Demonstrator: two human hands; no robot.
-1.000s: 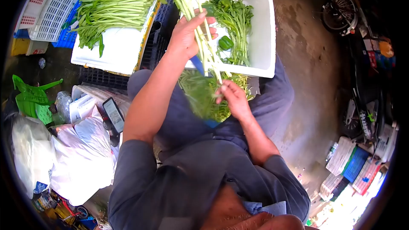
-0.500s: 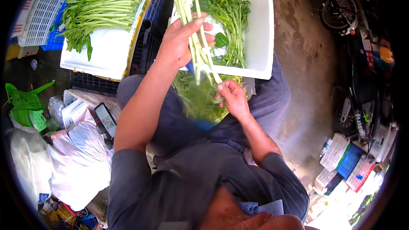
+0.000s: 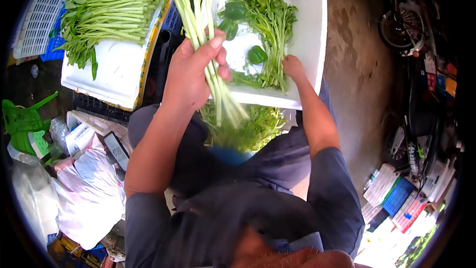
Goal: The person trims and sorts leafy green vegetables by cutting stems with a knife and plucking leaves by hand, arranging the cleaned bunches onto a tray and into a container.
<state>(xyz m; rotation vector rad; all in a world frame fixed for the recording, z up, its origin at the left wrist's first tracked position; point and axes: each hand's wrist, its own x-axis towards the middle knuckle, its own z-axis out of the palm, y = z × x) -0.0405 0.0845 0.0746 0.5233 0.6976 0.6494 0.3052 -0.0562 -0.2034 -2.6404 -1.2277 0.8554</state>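
Observation:
My left hand (image 3: 191, 72) is closed round a small bunch of long pale-green water spinach stems (image 3: 188, 12). Their cut ends point down toward my lap and look blurred. Inside the white foam box (image 3: 315, 34), my right hand (image 3: 293, 67) pinches at the right edge of a leafy green bunch (image 3: 272, 30); its fingertips are partly hidden. Several green peppers (image 3: 235, 10) lie in the box beside that bunch. Below the box, between my knees, is a heap of loose green trimmings (image 3: 263, 124).
At the upper left, a large pile of water spinach (image 3: 119, 15) lies on a white foam lid (image 3: 106, 82). A phone (image 3: 116, 150) and white bags (image 3: 89, 198) are at my left. A motorbike (image 3: 414, 119) and crates (image 3: 399, 196) stand on the right.
My right hand has left the stem ends and moved up and right into the foam box. My left hand, still holding the stems, has shifted left and slightly down.

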